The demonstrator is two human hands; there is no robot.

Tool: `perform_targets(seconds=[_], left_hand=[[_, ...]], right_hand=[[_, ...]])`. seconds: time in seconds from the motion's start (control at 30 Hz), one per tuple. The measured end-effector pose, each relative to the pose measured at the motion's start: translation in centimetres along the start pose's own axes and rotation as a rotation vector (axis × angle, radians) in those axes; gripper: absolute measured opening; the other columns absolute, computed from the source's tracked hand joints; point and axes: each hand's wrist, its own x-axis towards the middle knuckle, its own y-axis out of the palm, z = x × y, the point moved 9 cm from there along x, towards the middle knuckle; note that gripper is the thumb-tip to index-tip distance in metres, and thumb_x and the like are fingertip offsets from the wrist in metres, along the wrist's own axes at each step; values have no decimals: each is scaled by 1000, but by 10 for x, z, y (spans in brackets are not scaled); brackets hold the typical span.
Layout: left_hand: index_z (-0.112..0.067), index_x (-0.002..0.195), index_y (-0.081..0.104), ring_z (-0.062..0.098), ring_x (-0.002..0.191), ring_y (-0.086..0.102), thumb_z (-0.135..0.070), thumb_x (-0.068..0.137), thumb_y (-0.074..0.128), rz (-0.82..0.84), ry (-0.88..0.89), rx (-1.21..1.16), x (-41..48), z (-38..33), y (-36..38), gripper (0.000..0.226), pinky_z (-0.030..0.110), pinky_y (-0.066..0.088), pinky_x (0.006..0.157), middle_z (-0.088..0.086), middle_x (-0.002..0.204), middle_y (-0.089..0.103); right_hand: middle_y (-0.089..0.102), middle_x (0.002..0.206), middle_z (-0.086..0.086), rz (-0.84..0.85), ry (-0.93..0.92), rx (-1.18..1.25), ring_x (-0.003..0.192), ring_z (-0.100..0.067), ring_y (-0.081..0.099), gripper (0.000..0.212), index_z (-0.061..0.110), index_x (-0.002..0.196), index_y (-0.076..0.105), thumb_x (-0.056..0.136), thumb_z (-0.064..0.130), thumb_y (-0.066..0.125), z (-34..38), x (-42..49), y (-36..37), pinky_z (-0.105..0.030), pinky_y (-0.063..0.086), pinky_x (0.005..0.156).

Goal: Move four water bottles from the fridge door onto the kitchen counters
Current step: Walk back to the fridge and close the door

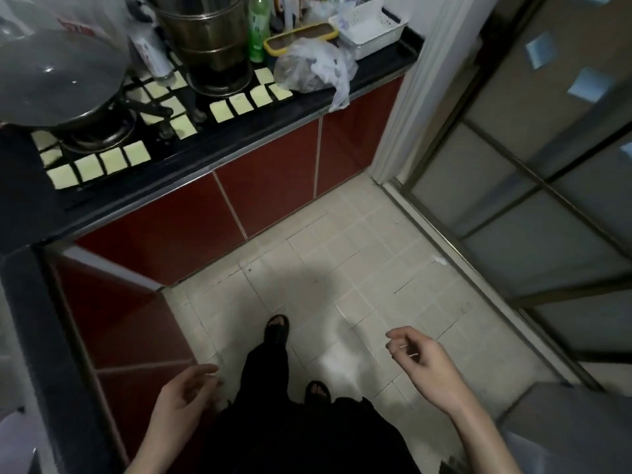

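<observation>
Far left, lidded wok (58, 80) on the stove, dark counter (191, 159) running right with yellow sticky squares (102, 162). Left hand (184, 395) low by the red cabinets (266, 193), fingers loosely curled, holding nothing. Steel pot (208, 35), then a green bottle (259, 27) standing upright on the counter just beside it; no water bottle clearly visible otherwise. Plastic bag (313, 68), white basket (367, 27). Right hand (422, 360) over the tiled floor (342, 254), fingers relaxed, part-open, empty. Glass sliding door (533, 186) far right.
</observation>
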Motion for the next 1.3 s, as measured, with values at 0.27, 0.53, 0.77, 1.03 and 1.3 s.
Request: perform_targets(seconds=[0.27, 0.53, 0.77, 1.03, 1.3], left_hand=[[-13, 100, 69, 26, 71, 74, -1, 94, 61, 300, 130, 105, 137, -105, 9, 17, 25, 59, 61, 8, 84, 78], [4, 105, 66, 39, 78, 70, 4, 94, 58, 554, 301, 239, 233, -208, 72, 14, 15, 54, 60, 20, 90, 74], [7, 104, 65, 33, 77, 68, 5, 93, 58, 741, 440, 324, 264, -286, 163, 13, 13, 52, 63, 21, 92, 71], [3, 101, 67, 36, 77, 68, 2, 93, 61, 807, 470, 400, 280, -343, 262, 10, 21, 54, 64, 21, 92, 72], [-8, 99, 69, 25, 75, 74, -1, 91, 64, 833, 503, 561, 296, -393, 329, 12, 16, 56, 61, 9, 86, 76]], right_hand=[[72, 84, 4, -227, 198, 101, 72, -15, 65, 14, 24, 92, 70, 96, 12, 64, 13, 22, -16, -32, 53, 71], [75, 86, -12, -452, 450, 236, 80, -33, 69, 9, 22, 97, 70, 96, 14, 66, -2, -21, 6, -37, 56, 72], [75, 84, -9, -606, 650, 398, 83, -36, 72, 15, 22, 94, 71, 94, 8, 68, -28, -61, 32, -29, 55, 72], [72, 81, -10, -711, 730, 514, 83, -38, 71, 9, 13, 98, 70, 94, 5, 66, -59, -46, -3, -22, 51, 66], [73, 82, -2, -795, 642, 568, 80, -25, 71, 17, 27, 95, 69, 96, 10, 64, -81, 8, -99, -29, 56, 76]])
